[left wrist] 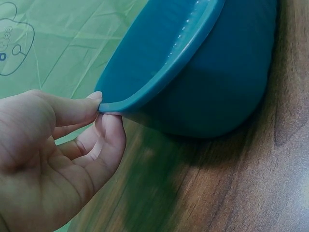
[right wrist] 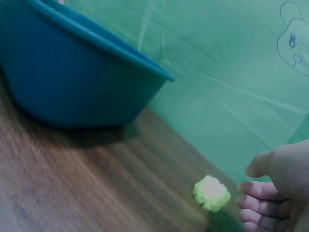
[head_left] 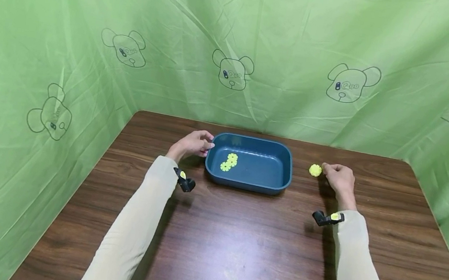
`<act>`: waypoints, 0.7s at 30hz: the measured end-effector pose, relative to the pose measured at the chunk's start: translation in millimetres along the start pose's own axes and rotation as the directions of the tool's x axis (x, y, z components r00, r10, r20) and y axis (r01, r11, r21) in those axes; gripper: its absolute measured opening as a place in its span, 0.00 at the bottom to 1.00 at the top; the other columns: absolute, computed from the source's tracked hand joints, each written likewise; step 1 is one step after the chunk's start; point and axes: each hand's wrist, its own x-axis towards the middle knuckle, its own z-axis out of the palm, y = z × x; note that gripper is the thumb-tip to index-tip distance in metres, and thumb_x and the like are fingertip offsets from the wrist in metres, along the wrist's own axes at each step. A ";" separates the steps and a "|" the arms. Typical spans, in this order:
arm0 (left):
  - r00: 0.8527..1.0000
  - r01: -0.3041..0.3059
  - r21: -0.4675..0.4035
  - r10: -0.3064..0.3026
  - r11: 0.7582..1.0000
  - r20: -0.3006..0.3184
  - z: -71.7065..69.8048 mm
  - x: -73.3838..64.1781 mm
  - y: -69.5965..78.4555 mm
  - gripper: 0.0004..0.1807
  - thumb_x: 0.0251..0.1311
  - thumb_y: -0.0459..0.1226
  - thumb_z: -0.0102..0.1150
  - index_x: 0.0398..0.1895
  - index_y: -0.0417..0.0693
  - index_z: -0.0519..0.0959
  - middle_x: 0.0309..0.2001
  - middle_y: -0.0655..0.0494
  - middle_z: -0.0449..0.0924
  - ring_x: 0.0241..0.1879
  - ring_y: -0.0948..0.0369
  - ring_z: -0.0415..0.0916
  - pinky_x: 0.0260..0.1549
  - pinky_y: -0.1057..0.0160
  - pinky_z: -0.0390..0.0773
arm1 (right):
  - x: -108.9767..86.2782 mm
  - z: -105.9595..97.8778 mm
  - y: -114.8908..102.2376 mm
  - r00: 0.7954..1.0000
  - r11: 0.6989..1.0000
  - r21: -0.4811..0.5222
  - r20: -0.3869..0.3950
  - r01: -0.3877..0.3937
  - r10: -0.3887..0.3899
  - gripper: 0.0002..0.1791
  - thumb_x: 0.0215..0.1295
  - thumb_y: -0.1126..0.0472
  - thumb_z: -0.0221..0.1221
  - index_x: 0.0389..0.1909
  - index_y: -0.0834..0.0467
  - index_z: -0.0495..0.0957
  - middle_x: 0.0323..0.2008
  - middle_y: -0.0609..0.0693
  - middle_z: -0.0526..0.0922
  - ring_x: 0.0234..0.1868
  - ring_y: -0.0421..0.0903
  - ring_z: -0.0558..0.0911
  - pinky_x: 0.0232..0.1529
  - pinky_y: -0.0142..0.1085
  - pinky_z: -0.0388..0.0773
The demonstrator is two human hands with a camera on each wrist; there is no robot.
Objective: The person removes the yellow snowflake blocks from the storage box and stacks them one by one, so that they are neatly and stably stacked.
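Note:
A blue rectangular plastic basin stands on the table. My left hand pinches its left rim, thumb on top and fingers beneath, as the left wrist view shows with the hand at the basin's edge. Inside lie a few flat, notched yellow discs in a row towards the left. To the right of the basin, a small yellow piece with a scalloped edge sits on the wood. My right hand is beside that piece, loosely curled, with a narrow gap between fingertips and piece in the right wrist view.
The dark wooden table reaches back to a green cloth curtain printed with bear heads. Each sleeve carries a black wrist camera, one on the left wrist and one on the right.

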 end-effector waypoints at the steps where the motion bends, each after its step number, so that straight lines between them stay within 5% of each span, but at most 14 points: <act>1: 1.000 0.000 -0.001 0.000 1.000 0.001 -0.2 0.0 -0.1 0.19 0.66 0.31 0.53 0.59 0.39 0.66 0.42 0.39 0.71 0.33 0.56 0.73 0.56 0.45 0.74 | -1.1 -0.6 -1.6 1.000 1.000 0.005 -0.004 0.010 -0.010 0.28 0.68 0.41 0.50 0.45 0.63 0.81 0.33 0.49 0.79 0.39 0.48 0.73 0.37 0.33 0.69; 9: 1.000 -0.005 0.006 0.005 1.000 0.004 -1.2 -0.4 0.0 0.19 0.67 0.32 0.53 0.60 0.39 0.66 0.40 0.43 0.71 0.31 0.58 0.72 0.55 0.46 0.75 | -8.2 -3.1 -17.8 0.998 0.997 0.035 0.014 0.064 -0.064 0.34 0.67 0.35 0.46 0.53 0.62 0.78 0.49 0.62 0.80 0.49 0.53 0.76 0.44 0.35 0.69; 21: 1.000 -0.005 0.008 0.005 1.000 -0.006 -0.3 1.8 -1.4 0.19 0.67 0.32 0.53 0.59 0.39 0.66 0.40 0.43 0.71 0.31 0.58 0.73 0.55 0.47 0.75 | -20.7 6.5 -57.4 0.987 0.986 0.064 0.040 0.151 -0.154 0.32 0.66 0.36 0.50 0.52 0.60 0.78 0.51 0.60 0.80 0.46 0.48 0.74 0.39 0.35 0.69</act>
